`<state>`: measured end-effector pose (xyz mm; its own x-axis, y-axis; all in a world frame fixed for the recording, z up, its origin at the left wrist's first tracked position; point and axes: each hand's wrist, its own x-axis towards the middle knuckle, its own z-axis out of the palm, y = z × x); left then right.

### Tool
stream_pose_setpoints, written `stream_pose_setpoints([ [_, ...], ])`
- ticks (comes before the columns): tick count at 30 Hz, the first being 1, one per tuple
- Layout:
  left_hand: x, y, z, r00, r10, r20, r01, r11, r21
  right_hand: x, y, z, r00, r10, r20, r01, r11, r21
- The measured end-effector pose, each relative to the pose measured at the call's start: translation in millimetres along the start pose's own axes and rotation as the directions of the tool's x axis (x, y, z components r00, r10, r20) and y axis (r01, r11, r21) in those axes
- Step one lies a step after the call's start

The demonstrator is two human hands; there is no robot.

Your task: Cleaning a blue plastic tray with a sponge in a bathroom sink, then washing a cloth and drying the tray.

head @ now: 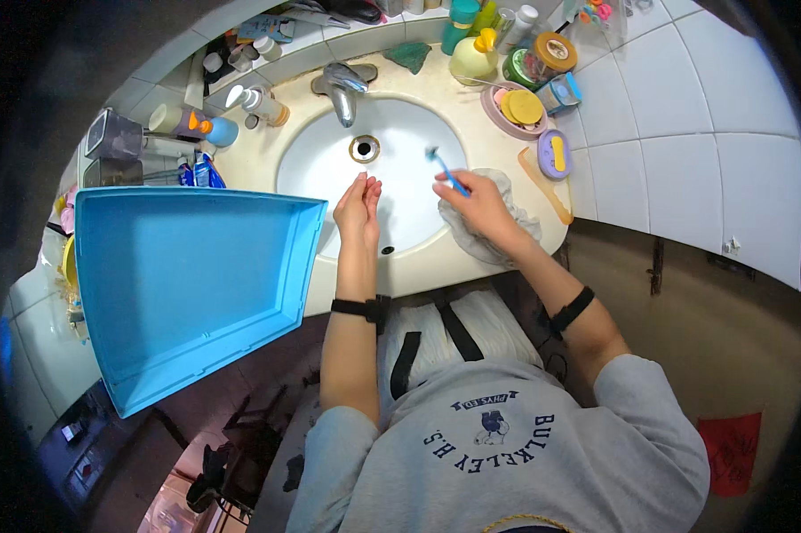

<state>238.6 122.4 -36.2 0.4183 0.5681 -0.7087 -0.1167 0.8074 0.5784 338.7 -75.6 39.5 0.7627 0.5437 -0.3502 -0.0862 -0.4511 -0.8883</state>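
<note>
My right hand (470,193) holds a blue-handled brush (448,172), perhaps a toothbrush, by its handle over the right side of the white sink basin (407,133). The brush head points up and left, towards the drain. My left hand (358,203) is above the basin's near left part, fingers together and slightly cupped; I see nothing in it. Beneath and beside my right forearm, a grey cloth (480,230) lies crumpled on the basin's rim. The chrome faucet (345,93) stands at the back, with the metal drain ring (364,148) in front of it.
A large blue plastic bin (194,260) sits left of the basin, overlapping the counter. Pump bottles (264,106) stand at the back left. Along the right are a yellow pump bottle (475,60), a pink dish (512,113), a purple soap dish (555,154) and a comb (545,185).
</note>
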Motion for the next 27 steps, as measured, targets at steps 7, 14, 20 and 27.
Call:
stream_pose_setpoints([
  [7,79,1,13,0.996,-0.060,-0.059,0.068,0.988,0.142,154,-77,33,0.980,0.112,0.164,-0.142,0.972,0.187],
  [14,137,-8,14,0.999,0.048,-0.012,-0.038,0.907,0.420,225,-87,81,0.962,0.185,0.201,-0.229,0.948,0.223],
  [20,169,-4,17,0.989,0.124,0.087,-0.151,0.845,0.514,243,-100,81,0.997,0.044,0.069,-0.034,0.990,-0.137],
  [27,166,2,25,0.962,0.167,0.215,-0.264,0.761,0.592,234,-80,89,1.000,-0.020,0.011,0.021,1.000,-0.013],
])
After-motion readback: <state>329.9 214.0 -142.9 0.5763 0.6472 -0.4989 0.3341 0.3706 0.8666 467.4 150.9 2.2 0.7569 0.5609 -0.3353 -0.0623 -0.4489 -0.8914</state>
